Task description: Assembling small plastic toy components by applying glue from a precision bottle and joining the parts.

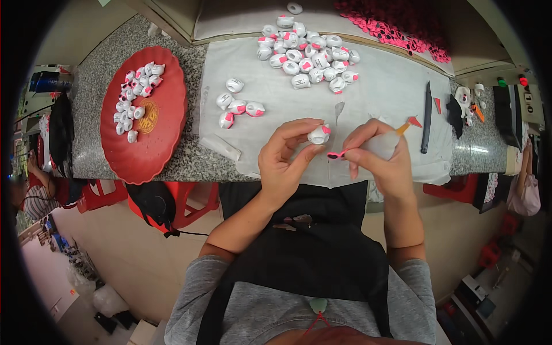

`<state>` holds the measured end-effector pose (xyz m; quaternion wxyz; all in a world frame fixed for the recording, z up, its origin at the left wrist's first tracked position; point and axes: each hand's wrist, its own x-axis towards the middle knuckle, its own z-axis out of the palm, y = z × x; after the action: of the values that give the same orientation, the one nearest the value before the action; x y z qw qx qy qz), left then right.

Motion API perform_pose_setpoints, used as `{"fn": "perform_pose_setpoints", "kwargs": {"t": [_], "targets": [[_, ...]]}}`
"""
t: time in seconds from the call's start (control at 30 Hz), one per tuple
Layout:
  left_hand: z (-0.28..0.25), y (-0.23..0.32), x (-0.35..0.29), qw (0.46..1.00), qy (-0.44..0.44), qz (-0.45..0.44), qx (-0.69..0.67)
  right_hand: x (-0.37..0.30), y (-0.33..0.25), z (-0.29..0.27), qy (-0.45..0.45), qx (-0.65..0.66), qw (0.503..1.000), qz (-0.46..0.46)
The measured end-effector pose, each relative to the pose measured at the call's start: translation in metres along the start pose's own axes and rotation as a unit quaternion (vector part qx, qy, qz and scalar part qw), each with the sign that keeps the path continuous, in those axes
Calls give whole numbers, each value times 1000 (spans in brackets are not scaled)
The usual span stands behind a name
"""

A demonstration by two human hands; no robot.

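My left hand (286, 158) pinches a small white figurine with a pink patch (318, 135) between thumb and fingers, just above the near edge of the white sheet (391, 86). My right hand (376, 155) holds a tiny pink piece (334, 154) at its fingertips, close to the figurine, and also grips a translucent squeeze bottle with an orange tip (391, 141). A big heap of the same white and pink figurines (307, 54) lies at the far side of the sheet. A smaller group of figurines (237, 104) sits to the left of my hands.
A red round plate (164, 138) with several white figurines stands on the granite counter (92, 103) at the left. A pile of loose pink pieces (402, 29) lies at the back right. A dark knife-like tool (426, 118) and small clutter lie at the right. Red stools stand below the counter.
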<state>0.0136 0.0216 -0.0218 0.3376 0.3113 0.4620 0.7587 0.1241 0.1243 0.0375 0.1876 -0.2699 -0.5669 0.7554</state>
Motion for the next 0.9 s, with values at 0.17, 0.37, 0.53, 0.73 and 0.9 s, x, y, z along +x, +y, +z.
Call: {"fn": "perform_pose_setpoints", "kwargs": {"t": [0.17, 0.37, 0.53, 0.73, 0.9], "targets": [[0, 1, -1, 995, -10, 35, 88, 0, 16, 9, 9, 74, 997, -8], [-2, 5, -1, 988, -59, 65, 125, 0, 23, 9, 38, 49, 997, -36], [-5, 7, -3, 992, -78, 50, 84, -4, 25, 13, 43, 53, 997, -46], [-9, 8, -1, 990, -105, 40, 85, -5, 27, 16, 51, 36, 997, -49], [-12, 11, 1, 984, -126, 11, 122, -5, 32, 17, 55, 24, 997, -50]]}}
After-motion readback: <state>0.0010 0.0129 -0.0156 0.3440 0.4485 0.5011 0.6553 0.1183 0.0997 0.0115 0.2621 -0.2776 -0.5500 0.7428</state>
